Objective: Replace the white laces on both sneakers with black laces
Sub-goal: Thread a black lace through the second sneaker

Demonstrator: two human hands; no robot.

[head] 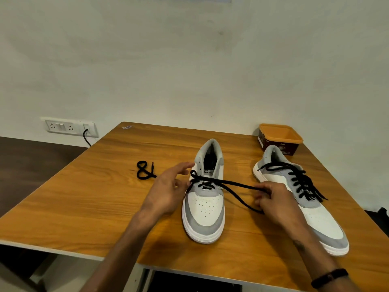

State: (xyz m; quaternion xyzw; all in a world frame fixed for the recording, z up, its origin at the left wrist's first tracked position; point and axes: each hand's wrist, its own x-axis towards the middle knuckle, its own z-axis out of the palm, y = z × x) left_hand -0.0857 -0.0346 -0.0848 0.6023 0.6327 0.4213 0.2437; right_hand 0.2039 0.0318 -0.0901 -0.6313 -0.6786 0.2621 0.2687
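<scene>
Head view: on the wooden table, the left hand rests beside the middle sneaker, fingers loosely spread near its lower eyelets. The right hand pinches the black lace threaded through that shoe. Farther right lies the laced sneaker; behind it, an orange tub.

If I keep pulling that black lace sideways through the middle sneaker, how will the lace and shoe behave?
The black lace looks floppy: it sags and curls between the sneaker and your right hand. The sneaker probably slides on the smooth table, as your left hand only touches it.
</scene>
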